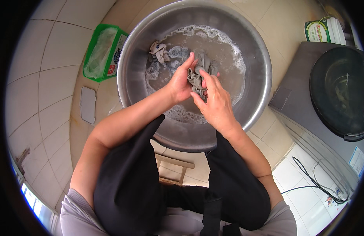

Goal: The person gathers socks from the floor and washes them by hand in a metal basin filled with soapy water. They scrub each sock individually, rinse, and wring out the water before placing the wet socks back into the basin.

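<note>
A wet grey-green cloth (195, 80) is bunched between my two hands over a large stainless steel basin (252, 70). My left hand (183, 82) supports it from the left side, thumb raised. Fingers curled, my right hand (215, 101) grips the cloth from the right. Part of the fabric trails down toward the murky, soapy water (226, 79), where its far end is hard to make out. To the left of my hands a beige cloth (159, 52) lies bunched in the water beside soaked blue-grey fabric (179, 52). Foam rings the water's edge.
A green plastic bin (89, 63) with a clear liner stands left of the basin, near a floor cover (88, 104). On the right is a grey washing machine (300, 67) with cables (311, 180) below. A bucket (317, 31) stands behind it, and a wooden stool (182, 163) lies between my legs.
</note>
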### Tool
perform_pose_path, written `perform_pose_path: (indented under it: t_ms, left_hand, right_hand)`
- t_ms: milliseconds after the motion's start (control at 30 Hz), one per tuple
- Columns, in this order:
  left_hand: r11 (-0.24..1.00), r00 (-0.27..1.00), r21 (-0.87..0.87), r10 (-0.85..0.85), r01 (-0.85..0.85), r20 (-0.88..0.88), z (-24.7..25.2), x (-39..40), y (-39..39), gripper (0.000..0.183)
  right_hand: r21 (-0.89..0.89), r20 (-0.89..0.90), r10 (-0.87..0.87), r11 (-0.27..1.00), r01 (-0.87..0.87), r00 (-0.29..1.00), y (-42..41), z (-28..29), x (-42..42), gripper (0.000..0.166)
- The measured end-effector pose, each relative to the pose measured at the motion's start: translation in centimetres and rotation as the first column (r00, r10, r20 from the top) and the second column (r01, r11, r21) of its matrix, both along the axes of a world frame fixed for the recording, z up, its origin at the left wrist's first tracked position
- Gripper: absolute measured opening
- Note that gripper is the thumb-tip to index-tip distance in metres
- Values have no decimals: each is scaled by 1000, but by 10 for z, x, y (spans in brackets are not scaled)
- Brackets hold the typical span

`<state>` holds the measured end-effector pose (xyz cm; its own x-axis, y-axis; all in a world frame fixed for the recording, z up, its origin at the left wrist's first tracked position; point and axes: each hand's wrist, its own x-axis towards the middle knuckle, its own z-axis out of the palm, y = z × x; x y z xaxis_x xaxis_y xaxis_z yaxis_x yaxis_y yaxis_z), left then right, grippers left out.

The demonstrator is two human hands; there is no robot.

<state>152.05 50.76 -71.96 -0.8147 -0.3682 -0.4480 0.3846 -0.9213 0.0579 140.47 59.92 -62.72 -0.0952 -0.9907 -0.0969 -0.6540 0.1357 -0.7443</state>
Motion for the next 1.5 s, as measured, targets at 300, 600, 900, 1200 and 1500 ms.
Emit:
perform_pose_path:
  t_ms: [300,600,900,1200,1500]
  left_hand:
    - [983,977,-150,-72,103,199,-16,14,6,79]
    - [993,994,110,35,-46,100,0,14,9,60]
    - [995,993,13,96,-97,65,-1,18,15,90]
    - [985,983,-78,162,-156,82,-10,22,12,103]
    - [993,998,106,41,-44,39,-10,14,7,40]
  right_hand:
    - [49,262,-334,942,333,905,-24,-17,-40,14]
    - [-66,-117,119,990,-127,986,0,-1,-19,9]
    - [7,73,-90,996,90,993,7,-29,-27,17]
    - [-25,-137,74,997,-78,988,7,-26,-14,26]
    - [-315,-53,-40,949,21,998,10,-43,-14,21]
